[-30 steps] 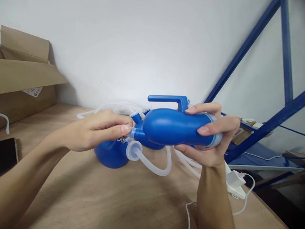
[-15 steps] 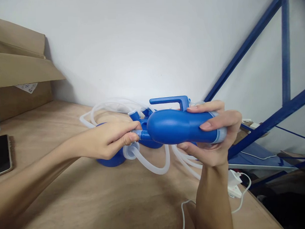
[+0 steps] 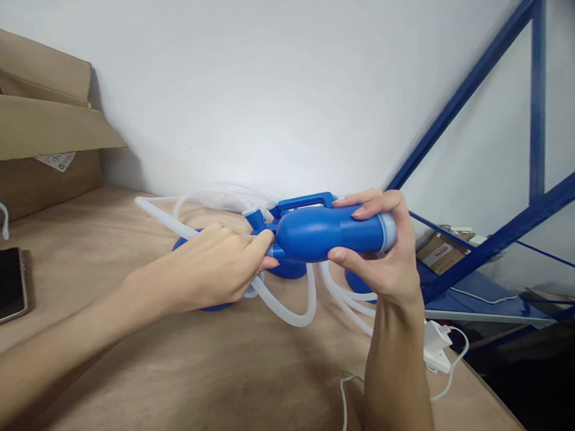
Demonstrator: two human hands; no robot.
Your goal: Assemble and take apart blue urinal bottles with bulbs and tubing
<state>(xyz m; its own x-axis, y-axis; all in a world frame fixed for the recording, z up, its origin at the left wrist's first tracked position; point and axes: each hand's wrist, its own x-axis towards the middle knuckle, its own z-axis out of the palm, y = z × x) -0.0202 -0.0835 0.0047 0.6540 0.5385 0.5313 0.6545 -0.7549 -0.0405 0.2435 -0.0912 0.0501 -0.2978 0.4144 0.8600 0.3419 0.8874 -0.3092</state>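
We hold the blue bottle [image 3: 313, 232] sideways above the table [image 3: 263, 378], right hand [image 3: 393, 269] gripping it, left hand [image 3: 220, 260] pinching its spout [image 3: 280, 251]; we should brace it evenly against any twisting

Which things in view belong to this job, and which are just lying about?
Job, it seems:
blue bottle, in the right hand
its spout, at the left hand
probably the clear hose

Lying about, it seems:
phone
cardboard box
charger
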